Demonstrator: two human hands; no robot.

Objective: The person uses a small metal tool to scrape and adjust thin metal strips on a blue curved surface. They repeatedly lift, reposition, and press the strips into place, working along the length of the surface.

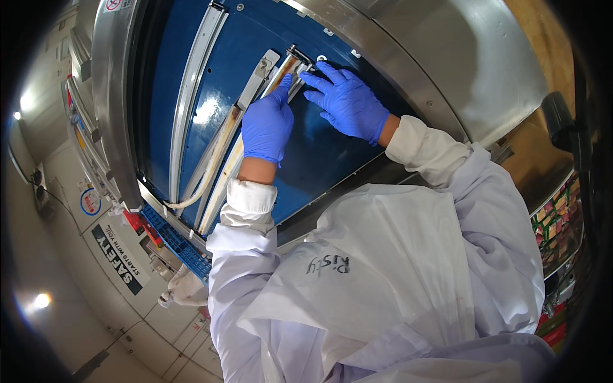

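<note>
Blue gloves cover both of my hands. My left hand (265, 127) is closed around a long metal bar (285, 69) with a brown-stained strip along it; its thumb points up the bar and its other fingers are largely hidden. Close to the bar's far end is my right hand (351, 102), fingers stretched out and spread. Its fingertips reach the bar's edge, though whether they press on it I cannot tell. Left of the bar lies a pale, flexible strip (214, 155) that curves at its near end, beside a grey metal piece (258, 78).
A blue panel (313, 150) backs the bars, with a silver rail (190, 96) fixed at its left. Steel framing (113, 96) borders it, and a steel cover (460, 57) curves at right. Below left sits a blue plastic crate (175, 239). Colourful packets (559, 220) show at far right.
</note>
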